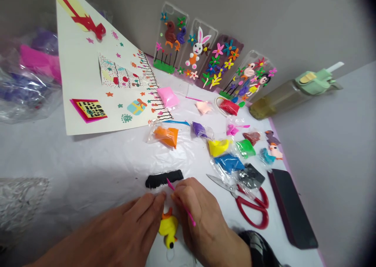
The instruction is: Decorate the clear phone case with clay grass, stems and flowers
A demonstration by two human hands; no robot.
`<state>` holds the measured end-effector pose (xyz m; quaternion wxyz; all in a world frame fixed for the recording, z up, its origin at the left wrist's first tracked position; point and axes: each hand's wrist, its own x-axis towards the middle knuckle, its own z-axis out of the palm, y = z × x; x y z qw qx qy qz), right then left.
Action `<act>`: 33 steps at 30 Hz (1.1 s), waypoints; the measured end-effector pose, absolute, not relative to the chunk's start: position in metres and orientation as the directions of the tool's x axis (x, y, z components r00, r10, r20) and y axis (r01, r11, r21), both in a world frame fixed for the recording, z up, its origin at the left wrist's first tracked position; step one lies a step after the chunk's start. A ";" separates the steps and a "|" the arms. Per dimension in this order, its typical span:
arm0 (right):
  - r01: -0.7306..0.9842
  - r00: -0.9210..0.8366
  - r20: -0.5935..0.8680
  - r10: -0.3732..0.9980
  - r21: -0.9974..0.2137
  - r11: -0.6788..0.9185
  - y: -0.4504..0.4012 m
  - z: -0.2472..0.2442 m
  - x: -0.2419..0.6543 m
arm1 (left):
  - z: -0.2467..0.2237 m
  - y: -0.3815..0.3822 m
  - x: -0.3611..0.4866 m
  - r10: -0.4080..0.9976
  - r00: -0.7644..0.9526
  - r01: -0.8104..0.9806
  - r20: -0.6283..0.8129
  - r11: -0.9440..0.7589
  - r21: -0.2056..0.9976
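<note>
Yellow duck [169,224] between the hands; right hand [205,216] gripping a pink tool [190,217], left hand [126,226] fingers together — grasp unclear. Just beyond the fingertips, the black strip [164,179] lies crosswise — right hand nearer, tool tip at it.

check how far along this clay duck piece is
Done, it seems: the yellow duck, with black eye and orange feet on. In progress: the right hand holds a pink tool at the black strip's ragged near edge, the left hand close by. Probably left: more tooling, as the strip's far edge looks smooth.
</note>
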<state>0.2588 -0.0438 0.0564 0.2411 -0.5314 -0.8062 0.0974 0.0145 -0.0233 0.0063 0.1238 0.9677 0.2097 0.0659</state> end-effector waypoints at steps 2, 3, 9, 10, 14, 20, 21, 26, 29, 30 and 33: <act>0.810 -0.323 0.273 0.906 -0.415 0.414 -0.044 0.057 0.259 | 0.008 -0.024 0.014 0.412 0.907 0.380 0.083 -0.888 0.260; 0.809 -0.327 0.266 0.907 -0.417 0.414 -0.045 0.058 0.260 | 0.008 -0.025 0.014 0.409 0.906 0.375 0.104 -0.893 0.249; 0.789 -0.300 0.283 0.911 -0.463 0.403 -0.049 0.062 0.265 | 0.002 -0.029 0.011 0.418 0.896 0.378 0.149 -0.895 0.237; 0.783 -0.293 0.294 0.910 -0.472 0.405 -0.049 0.062 0.266 | 0.001 -0.029 0.012 0.417 0.897 0.375 0.149 -0.894 0.243; 0.776 -0.287 0.313 0.905 -0.478 0.412 -0.048 0.060 0.268 | 0.000 -0.026 0.017 0.431 0.883 0.391 0.186 -0.894 0.218; 0.770 -0.300 0.287 0.910 -0.490 0.409 -0.046 0.054 0.268 | -0.002 -0.025 0.022 0.449 0.880 0.411 0.155 -0.883 0.227; 0.771 -0.299 0.291 0.909 -0.488 0.410 -0.046 0.053 0.268 | -0.005 -0.026 0.021 0.449 0.881 0.409 0.148 -0.881 0.239; 0.791 -0.311 0.320 0.895 -0.435 0.431 -0.044 0.052 0.267 | -0.014 -0.030 0.013 0.449 0.872 0.401 0.194 -0.884 0.241; 0.815 -0.312 0.314 0.897 -0.396 0.423 -0.045 0.053 0.266 | -0.015 -0.030 0.011 0.442 0.879 0.401 0.177 -0.888 0.226; 0.819 -0.314 0.309 0.898 -0.390 0.421 -0.045 0.053 0.265 | -0.015 -0.030 0.012 0.433 0.887 0.394 0.161 -0.891 0.226; 0.814 -0.320 0.309 0.896 -0.395 0.426 -0.044 0.054 0.265 | -0.016 -0.029 0.011 0.424 0.896 0.386 0.131 -0.890 0.243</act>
